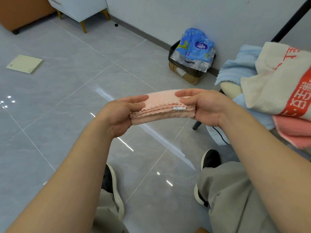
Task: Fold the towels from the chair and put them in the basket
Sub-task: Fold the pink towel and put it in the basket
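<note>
holding a folded pale pink terry towel point(161, 106) by both ends, mid-air above the grey tiled floor point(67, 98).
its long axis runs left to right, with stacked wavy edges and a small white label point(179, 108) facing near. the left hand point(121, 113) pinches the left end; the right hand point(205, 106) grips the right end, fingers hidden behind. at right, a cream towel with a red band point(277, 84) and a light blue towel point(239, 69) heap on a dark-legged chair point(197, 125), cut off by the edge.

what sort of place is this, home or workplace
Likely a room in a home, maybe a bedroom: white cabinet on gold legs, glossy grey floor tiles, and a chair heaped with towels.
</note>
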